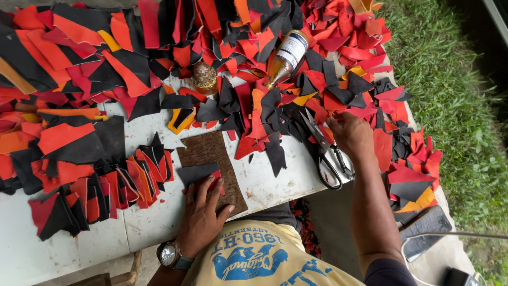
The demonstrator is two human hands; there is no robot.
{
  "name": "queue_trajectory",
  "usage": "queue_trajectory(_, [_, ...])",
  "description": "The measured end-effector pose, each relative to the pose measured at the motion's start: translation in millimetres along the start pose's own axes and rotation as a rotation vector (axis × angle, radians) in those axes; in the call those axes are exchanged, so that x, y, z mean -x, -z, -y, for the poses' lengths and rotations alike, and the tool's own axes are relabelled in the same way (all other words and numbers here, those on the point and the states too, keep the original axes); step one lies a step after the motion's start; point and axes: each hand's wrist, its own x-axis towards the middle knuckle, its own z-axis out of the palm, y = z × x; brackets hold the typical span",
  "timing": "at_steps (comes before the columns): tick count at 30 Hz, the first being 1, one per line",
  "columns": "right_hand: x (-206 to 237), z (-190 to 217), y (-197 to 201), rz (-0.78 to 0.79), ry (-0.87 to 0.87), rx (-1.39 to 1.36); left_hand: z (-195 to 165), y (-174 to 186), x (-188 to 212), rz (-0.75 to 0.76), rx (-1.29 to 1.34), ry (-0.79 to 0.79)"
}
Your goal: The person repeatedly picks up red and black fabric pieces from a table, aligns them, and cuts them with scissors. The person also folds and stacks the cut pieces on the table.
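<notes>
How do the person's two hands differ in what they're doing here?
The left hand lies flat, pressing a dark scrap on the brown board; the right hand reaches out into the scrap pile beside the scissors. The left wrist wears a watch; the right is bare. Both touch leather-like pieces.

A white table (264,182) carries heaps of red, orange and black scraps (106,79). A brown board (209,153), scissors (325,151), a bottle (286,55) and a small jar (204,78) lie on it.
</notes>
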Motion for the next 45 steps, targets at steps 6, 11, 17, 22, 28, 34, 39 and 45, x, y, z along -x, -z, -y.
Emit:
queue_trajectory(6, [-44.4,1.8,-39.9,0.038,-0.059,-0.269,-1.1,-0.1,0.5,0.0,0.067,0.008])
queue_trajectory(11, [-64.2,-17.1,-31.3,0.083,-0.033,-1.026,-2.7,1.0,1.2,0.031,0.042,0.048])
queue_trajectory(17, [-43.3,-9.6,-16.9,0.033,0.115,-1.249,2.9,-5.6,3.4,-0.022,0.069,0.019])
queue_trajectory(22, [28.9,20.3,-44.4,0.17,0.099,-1.481,12.4,-12.0,17.2,-0.088,0.1,0.028])
queue_trajectory(28, [103.0,82.1,-103.6,0.388,0.036,-1.295,13.6,-12.4,20.2,-0.097,0.146,0.039])
queue_trajectory(34, [119.8,99.6,-136.1,0.512,-0.036,-1.452,25.4,-10.3,24.9,-0.108,0.178,0.043])
queue_trajectory(39, [124.8,110.2,-127.0,0.451,0.007,-1.426,31.3,-8.9,30.0,-0.186,0.078,0.0])
queue_trajectory(45, [120.0,141.3,-118.9,0.559,-0.202,-1.182,43.5,0.0,26.6,-0.238,0.271,0.005])
